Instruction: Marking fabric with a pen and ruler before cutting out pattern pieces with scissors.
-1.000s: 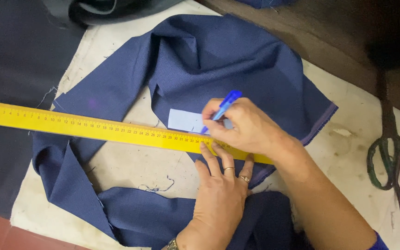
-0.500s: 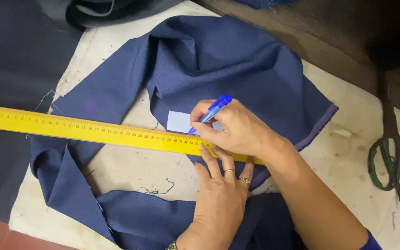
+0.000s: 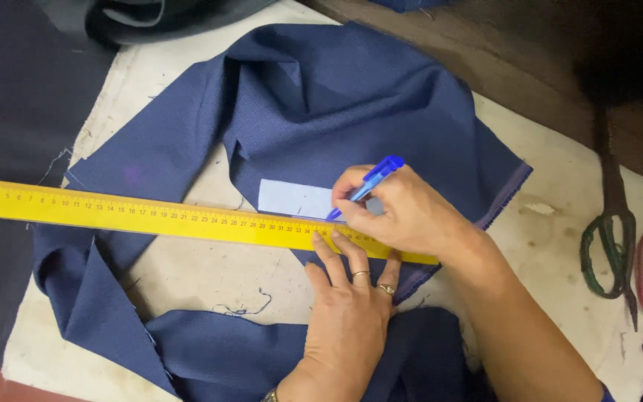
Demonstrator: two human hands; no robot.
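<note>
Marking step, by the look of it: right hand (image 3: pixel 411 212) grips blue pen (image 3: pixel 366 184), tip at ruler (image 3: pixel 187 219) edge on pale patch (image 3: pixel 292 199); left hand (image 3: pixel 351 313) flat, pinning ruler on navy cloth (image 3: pixel 336 104) mid-tabletop (image 3: pixel 560 223); scissors (image 3: pixel 612 253) by right edge.

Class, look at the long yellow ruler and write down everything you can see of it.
The yellow ruler is a long, flat, rigid strip, probably plastic or painted metal, with dark printed graduations along its upper edge. It lies nearly level across the navy fabric and pale table cover, its left end running out of view. The left hand presses its fingertips on the right part; the right hand, holding a blue pen, covers the right end.
</note>
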